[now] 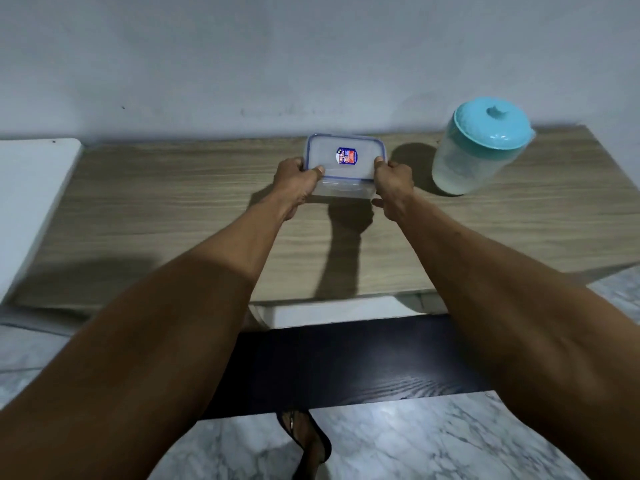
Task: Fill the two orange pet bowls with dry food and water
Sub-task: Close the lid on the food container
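Clear rectangular plastic food container (341,168), blue-edged clip lid with 1 small blue-and-orange sticker at centre: on light wood-grain tabletop (173,209), near back edge, close to pale wall (277,57). Contents not discernible through lid.

Left hand (298,183): closed around container's left end, thumb across lid corner, fingers wrapped down the side.

Right hand (393,185): closed around container's right end, thumb on lid edge, fingers curled against side wall.

Translucent round plastic jug (474,161) with turquoise lid and knob: on same tabletop, right of container, apart from right hand. Appears tilted in wide-angle view; pale contents in lower part, nature not discernible.

White panel (31,202): at tabletop's left end, touching it.

Dark wood-grain board (346,365): below tabletop's front edge, lower level.

Grey-veined white marble floor (415,441): underneath. 1 foot in dark sandal (308,441) on it, bottom centre.

2 orange pet bowls: not in frame.
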